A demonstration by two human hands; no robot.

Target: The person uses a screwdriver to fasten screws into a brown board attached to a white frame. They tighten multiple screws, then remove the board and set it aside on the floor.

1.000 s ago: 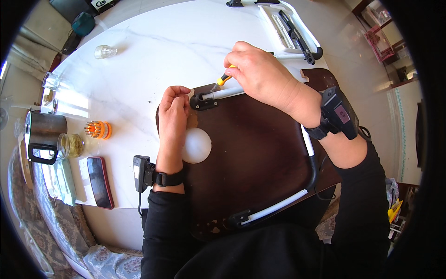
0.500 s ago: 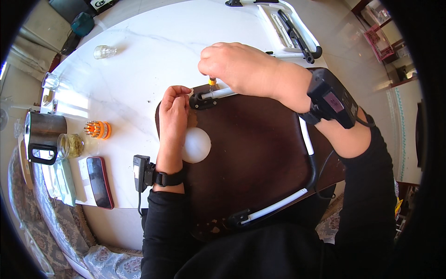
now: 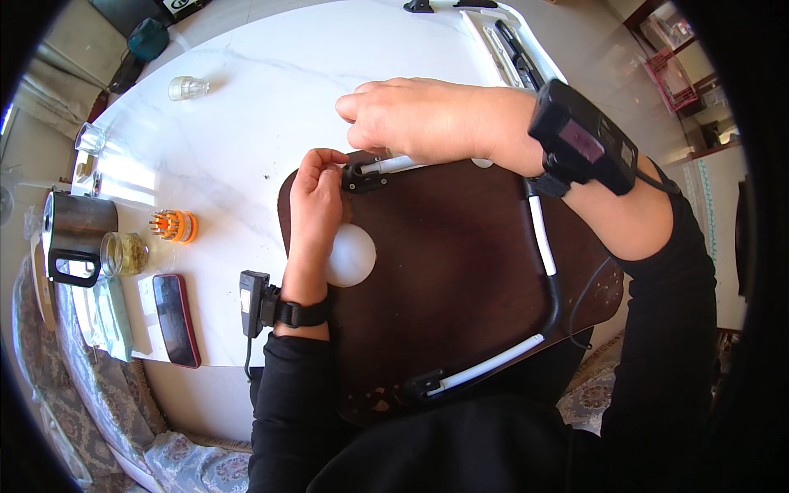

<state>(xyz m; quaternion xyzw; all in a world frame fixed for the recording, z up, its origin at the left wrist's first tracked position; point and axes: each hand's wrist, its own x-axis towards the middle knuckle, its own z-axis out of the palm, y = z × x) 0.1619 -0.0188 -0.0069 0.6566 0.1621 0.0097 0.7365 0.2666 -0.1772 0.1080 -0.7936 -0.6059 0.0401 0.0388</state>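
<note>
A dark brown board [image 3: 460,246] lies in front of me, with white and black folding-leg tubing [image 3: 538,234] along its right side. At its far left corner sits a black hinge bracket [image 3: 364,179] joined to a white tube [image 3: 398,164]. My left hand [image 3: 316,193] is beside this bracket, thumb and fingertips pinched together at its edge; what they pinch is hidden. Above the bracket, my right hand [image 3: 403,119] is curled closed, palm down. It hides the yellow-and-black screwdriver seen in it half a second ago. A white round disc [image 3: 352,255] lies by my left wrist.
Left on the white table [image 3: 238,164] stand an orange bit holder [image 3: 173,225], a phone [image 3: 177,320], a glass jar [image 3: 125,254], a steel pot [image 3: 80,230] and a tissue pack [image 3: 113,319]. A clear glass [image 3: 188,88] lies farther off. A white tray [image 3: 493,49] sits at far right.
My right hand has tilted and shifted slightly left, and the screwdriver's yellow part has gone out of sight beneath it. My left fingertips have moved slightly right, closer to the bracket.
</note>
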